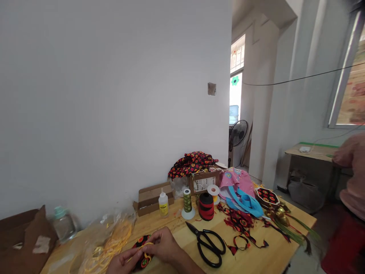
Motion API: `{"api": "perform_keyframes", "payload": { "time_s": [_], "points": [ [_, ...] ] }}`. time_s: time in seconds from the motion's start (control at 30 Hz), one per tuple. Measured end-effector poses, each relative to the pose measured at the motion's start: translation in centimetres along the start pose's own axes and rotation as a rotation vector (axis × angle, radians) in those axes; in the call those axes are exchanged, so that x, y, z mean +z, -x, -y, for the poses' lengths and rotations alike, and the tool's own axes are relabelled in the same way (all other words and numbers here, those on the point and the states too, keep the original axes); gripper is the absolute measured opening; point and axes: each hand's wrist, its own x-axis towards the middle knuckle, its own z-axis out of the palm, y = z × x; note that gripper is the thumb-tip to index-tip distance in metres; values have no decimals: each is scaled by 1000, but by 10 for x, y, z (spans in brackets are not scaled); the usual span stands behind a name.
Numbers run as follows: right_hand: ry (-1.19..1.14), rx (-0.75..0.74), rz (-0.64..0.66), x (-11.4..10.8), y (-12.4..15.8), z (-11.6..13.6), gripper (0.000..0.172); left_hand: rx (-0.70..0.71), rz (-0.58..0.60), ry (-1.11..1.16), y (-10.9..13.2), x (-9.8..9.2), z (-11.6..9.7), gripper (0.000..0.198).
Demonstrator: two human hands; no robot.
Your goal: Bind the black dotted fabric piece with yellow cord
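Note:
Both hands are at the lower middle of the head view, close together over a small black piece of fabric with red and yellow print (pixel 140 241). My right hand (pixel 165 245) pinches a thin yellow cord (pixel 147 244) between thumb and fingers. My left hand (pixel 125 261) is closed on the same cord from the other side, its lower part cut off by the frame edge. Right of my hands lie black-handled scissors (pixel 209 245), blades pointing up and left. A plastic bag with looped yellow cord (pixel 115 239) lies to the left.
Behind stand a glue bottle (pixel 163 203), green thread spool (pixel 187 201), red-and-black thread cone (pixel 206 207) and cardboard box (pixel 154 196). Fabric scraps (pixel 241 220), blue ribbon (pixel 245 201) and brass bells (pixel 281 217) lie right. A glass jar (pixel 64 224) stands left. Another person (pixel 352 175) is far right.

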Motion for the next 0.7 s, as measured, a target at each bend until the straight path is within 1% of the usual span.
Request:
{"api": "perform_keyframes", "payload": {
  "time_s": [0.03, 0.13, 0.2, 0.27, 0.3, 0.37, 0.5, 0.6, 0.7],
  "points": [
    [-43, 4, 51, -1, 2, 4, 24, 1, -15, 34, 0, 0, 1, 31],
    [-56, -17, 67, -5, 8, 14, 27, 51, -66, 106, 4, 0, -2, 30],
    [-63, -56, 80, -7, 10, 18, 28, 31, -92, 107, 9, 2, -6, 29],
    [-65, -98, 87, -8, 10, 19, 29, 29, -56, 132, 14, 5, -9, 31],
    [-76, -121, 69, -8, 9, 19, 30, 26, -28, 133, 15, 6, -9, 31],
    [-83, -129, 64, -7, 8, 19, 33, 29, -11, 125, 17, 9, -8, 32],
    [-87, -127, 24, -6, 8, 20, 33, 47, -36, 102, 17, 10, -3, 33],
    [-92, -123, -4, -5, 10, 21, 34, 81, -50, 92, 17, 10, -4, 31],
    [-127, -115, -28, -4, 10, 22, 34, 77, -50, 162, 18, 11, -6, 29]
  ]
}}
